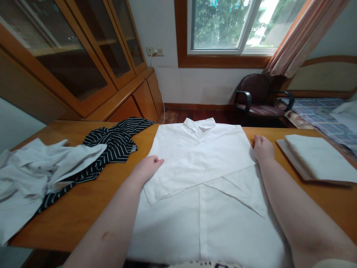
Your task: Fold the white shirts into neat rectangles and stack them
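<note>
A white collared shirt [200,156] lies flat on the wooden table [83,208], collar away from me, with both sleeves folded across its middle. My left hand [147,167] rests on the shirt's left edge, fingers curled under. Against the shirt's right edge, near the shoulder, sits my right hand [263,149], its fingers curled and pinching the fabric.
A black-and-white striped garment [111,149] and a crumpled pale grey garment [36,171] lie at the left of the table. A folded white stack [318,158] sits at the right. Beyond the table stand a dark armchair [256,96], a wooden cabinet [83,67] and a bed [329,111].
</note>
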A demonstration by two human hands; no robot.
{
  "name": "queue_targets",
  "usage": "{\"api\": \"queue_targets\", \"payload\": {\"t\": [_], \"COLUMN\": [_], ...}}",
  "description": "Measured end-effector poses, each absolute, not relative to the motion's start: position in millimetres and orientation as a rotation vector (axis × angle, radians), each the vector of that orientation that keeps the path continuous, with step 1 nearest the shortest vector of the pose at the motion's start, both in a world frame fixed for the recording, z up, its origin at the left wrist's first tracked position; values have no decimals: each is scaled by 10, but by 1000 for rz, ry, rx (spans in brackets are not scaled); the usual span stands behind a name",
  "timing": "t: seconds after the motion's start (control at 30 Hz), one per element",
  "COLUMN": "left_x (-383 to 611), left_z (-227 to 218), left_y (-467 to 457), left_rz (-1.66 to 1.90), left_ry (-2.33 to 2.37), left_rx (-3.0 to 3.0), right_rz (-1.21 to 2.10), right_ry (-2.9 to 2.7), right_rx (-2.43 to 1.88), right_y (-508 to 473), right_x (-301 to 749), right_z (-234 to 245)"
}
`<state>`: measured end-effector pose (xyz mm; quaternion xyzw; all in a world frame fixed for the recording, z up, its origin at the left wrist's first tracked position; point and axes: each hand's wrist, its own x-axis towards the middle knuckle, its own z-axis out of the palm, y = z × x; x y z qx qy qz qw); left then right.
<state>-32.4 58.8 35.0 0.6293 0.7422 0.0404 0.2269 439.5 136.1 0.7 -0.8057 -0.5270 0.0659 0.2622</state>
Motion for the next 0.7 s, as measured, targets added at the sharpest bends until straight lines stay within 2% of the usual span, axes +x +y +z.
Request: {"api": "queue_targets", "payload": {"t": [0.1,0.3,0.5,0.7], "left_x": [-324,-337,-319,-335], "left_z": [358,334,358,350], "left_y": [584,606,607,610], "left_rz": [114,83,88,92], "left_ry": [2046,2050,2058,2057], "left_rx": [1726,1715,1704,1713], "right_rz": [245,680,574,533], "right_ry": [-1316,-1367,-1657,-1539], "right_rx": [-2204,-2298,-2191,-2257], "right_y": [1241,892,748,784], "right_x": [4585,4656,4584,4580], "right_z": [73,202,197,149]}}
